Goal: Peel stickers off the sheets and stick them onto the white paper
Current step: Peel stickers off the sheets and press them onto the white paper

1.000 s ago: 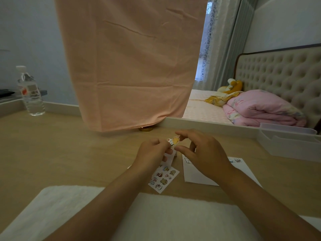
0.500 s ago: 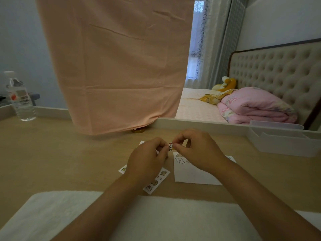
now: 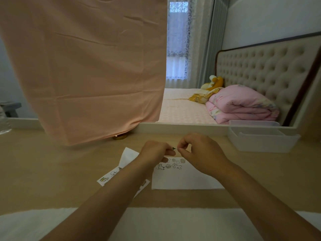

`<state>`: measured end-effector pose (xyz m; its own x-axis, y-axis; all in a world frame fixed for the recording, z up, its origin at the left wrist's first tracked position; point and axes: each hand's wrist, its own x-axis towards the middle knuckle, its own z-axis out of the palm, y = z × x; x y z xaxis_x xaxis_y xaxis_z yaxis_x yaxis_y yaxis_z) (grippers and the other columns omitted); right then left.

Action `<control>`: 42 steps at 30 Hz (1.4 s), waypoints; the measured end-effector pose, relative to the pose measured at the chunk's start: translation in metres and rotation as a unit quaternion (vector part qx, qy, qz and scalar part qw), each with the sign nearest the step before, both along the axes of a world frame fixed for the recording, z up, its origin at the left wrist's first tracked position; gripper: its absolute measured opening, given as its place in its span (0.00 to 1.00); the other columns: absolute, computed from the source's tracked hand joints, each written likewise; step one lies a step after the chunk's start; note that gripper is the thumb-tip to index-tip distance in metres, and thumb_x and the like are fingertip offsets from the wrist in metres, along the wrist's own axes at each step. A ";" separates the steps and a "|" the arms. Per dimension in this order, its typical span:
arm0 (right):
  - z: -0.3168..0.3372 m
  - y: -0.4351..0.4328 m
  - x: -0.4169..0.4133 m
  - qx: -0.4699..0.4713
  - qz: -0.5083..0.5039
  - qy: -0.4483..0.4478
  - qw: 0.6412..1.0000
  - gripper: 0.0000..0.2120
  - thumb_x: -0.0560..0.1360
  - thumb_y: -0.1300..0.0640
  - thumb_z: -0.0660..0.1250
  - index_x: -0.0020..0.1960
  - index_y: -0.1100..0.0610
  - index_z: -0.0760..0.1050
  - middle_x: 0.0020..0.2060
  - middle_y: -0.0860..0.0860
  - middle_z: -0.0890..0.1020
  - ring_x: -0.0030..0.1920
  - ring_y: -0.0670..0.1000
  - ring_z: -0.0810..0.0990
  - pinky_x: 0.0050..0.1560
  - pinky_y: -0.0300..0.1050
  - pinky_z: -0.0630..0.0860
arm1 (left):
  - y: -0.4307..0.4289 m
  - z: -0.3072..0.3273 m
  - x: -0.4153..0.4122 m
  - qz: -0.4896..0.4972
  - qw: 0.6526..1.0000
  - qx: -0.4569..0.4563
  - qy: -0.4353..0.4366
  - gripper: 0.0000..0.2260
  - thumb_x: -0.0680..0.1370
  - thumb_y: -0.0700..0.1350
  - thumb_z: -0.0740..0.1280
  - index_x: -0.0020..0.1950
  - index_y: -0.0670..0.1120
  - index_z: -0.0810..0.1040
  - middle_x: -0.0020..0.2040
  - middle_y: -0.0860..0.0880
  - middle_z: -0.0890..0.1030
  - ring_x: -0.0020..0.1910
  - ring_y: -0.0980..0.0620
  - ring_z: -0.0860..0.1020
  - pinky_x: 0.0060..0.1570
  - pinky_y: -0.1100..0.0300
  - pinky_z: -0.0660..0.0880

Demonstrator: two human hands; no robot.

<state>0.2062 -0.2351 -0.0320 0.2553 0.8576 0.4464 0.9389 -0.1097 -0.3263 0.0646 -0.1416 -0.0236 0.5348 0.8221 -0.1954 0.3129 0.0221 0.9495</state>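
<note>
The white paper (image 3: 184, 180) lies on the wooden table with several small stickers (image 3: 171, 164) in rows along its far edge. Above that edge my left hand (image 3: 154, 151) and my right hand (image 3: 199, 153) meet, fingertips pinching one tiny sticker (image 3: 174, 148) between them. A sticker sheet (image 3: 111, 176) lies flat under my left forearm, partly hidden; its far corner (image 3: 129, 156) shows white. Whether my left hand also holds a piece of sheet is hidden by its fingers.
A peach cloth (image 3: 83, 66) hangs down to the table at the back left, with a gold lid (image 3: 119, 137) beneath its hem. A translucent plastic bin (image 3: 260, 140) stands at the right. A white towel (image 3: 156, 223) covers the near table edge.
Both hands have dropped from mid-air to just above the paper's far edge. The sticker between them now looks small and edge-on. The view has shifted left, so the bottle has left the frame.
</note>
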 end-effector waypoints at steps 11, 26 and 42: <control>-0.012 -0.009 0.057 -0.103 -0.013 0.311 0.945 0.05 0.75 0.60 0.73 0.41 0.56 0.85 0.32 0.49 0.82 0.27 0.45 0.74 0.29 0.39 0.73 | 0.009 -0.029 0.035 -0.082 0.941 0.306 0.119 0.11 0.81 0.40 0.63 0.58 0.50 0.82 0.53 0.54 0.82 0.45 0.57 0.77 0.41 0.66 0.73; -0.016 0.019 0.059 -0.260 -0.031 0.271 0.926 0.06 0.75 0.55 0.75 0.41 0.57 0.85 0.25 0.47 0.78 0.23 0.47 0.68 0.25 0.39 0.67 | 0.020 -0.073 0.025 -0.162 0.857 0.457 0.176 0.13 0.80 0.51 0.65 0.64 0.54 0.78 0.59 0.56 0.74 0.61 0.56 0.68 0.60 0.57 0.70; -0.027 0.033 0.055 -0.238 -0.085 0.148 0.956 0.04 0.72 0.54 0.76 0.39 0.53 0.86 0.33 0.45 0.83 0.28 0.42 0.77 0.31 0.36 0.73 | 0.022 -0.078 0.028 -0.161 0.854 0.468 0.160 0.13 0.80 0.51 0.64 0.64 0.53 0.78 0.59 0.56 0.74 0.61 0.55 0.68 0.59 0.57 0.69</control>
<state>0.2607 -0.2020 -0.0586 0.4630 0.8809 -0.0982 0.7690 -0.4543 -0.4498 0.0921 -0.1192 -0.1013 0.8053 0.5183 0.2878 0.4057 -0.8358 0.3700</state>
